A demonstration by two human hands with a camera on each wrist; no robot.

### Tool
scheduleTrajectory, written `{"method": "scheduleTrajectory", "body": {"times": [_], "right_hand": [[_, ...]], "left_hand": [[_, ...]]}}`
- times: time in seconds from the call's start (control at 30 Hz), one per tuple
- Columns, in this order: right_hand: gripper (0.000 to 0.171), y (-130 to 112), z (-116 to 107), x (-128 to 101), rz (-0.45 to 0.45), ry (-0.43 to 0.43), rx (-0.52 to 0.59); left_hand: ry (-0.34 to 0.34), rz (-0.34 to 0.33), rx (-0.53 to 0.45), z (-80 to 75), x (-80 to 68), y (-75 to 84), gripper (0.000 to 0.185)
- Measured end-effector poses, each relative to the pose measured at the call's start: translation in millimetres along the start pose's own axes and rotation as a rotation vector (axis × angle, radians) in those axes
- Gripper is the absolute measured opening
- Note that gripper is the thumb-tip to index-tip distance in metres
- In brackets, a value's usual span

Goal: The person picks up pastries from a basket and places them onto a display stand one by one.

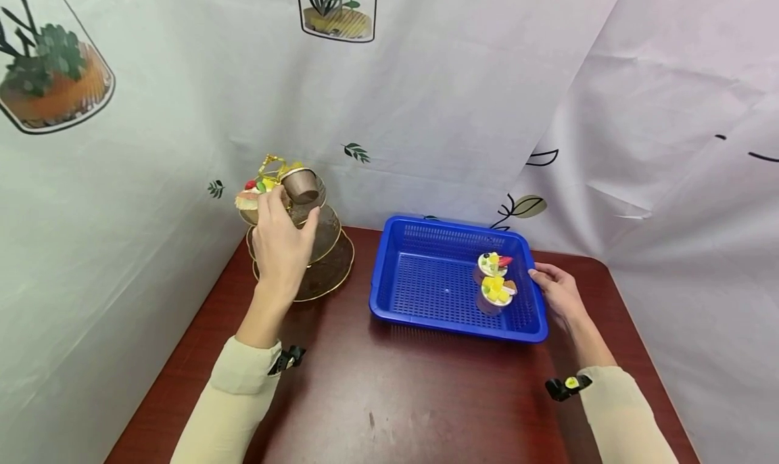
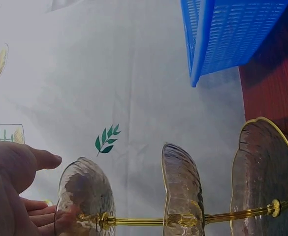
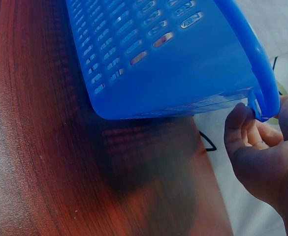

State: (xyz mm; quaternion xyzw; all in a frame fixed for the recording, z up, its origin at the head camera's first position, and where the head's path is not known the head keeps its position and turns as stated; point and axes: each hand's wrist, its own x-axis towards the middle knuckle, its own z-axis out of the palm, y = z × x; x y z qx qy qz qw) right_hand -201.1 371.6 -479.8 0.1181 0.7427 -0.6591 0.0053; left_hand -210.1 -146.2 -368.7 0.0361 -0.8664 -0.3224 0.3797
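Note:
A three-tier glass stand with gold rims stands at the back left. On its top tier are a brown dessert cup with yellow topping and a dessert with a red piece on it. My left hand is at that tier, thumb spread away from the fingers; in the left wrist view the fingers are partly behind the top plate. My right hand grips the right rim of a blue plastic basket. Inside it, at the right, two dessert cups stand close together, one fruit-topped, one yellow-topped.
The reddish-brown table runs up to a pale printed cloth behind and at both sides. Beneath the basket a shadow falls on the wood. A gap of bare table separates stand and basket.

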Motion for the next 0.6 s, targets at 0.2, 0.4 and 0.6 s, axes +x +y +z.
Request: {"method": "scheduleTrajectory", "body": {"times": [0.2, 0.4, 0.6], "right_hand": [[0.049, -1.4, 1.0, 0.1, 0.021, 0.004, 0.003], [0.05, -4.8, 1.7, -1.3, 0.042, -0.009, 0.01], [0.053, -3.4, -0.5, -1.9, 0.032, 0.004, -0.043]], "left_hand": [[0.0, 0.02, -0.012, 0.6, 0.6, -1.2, 0.064], [-0.008, 0.031, -0.021, 0.5, -0.5, -1.4, 0.062], [-0.023, 0.08, -0.04, -1.0, -0.3, 0.8, 0.06]]}}
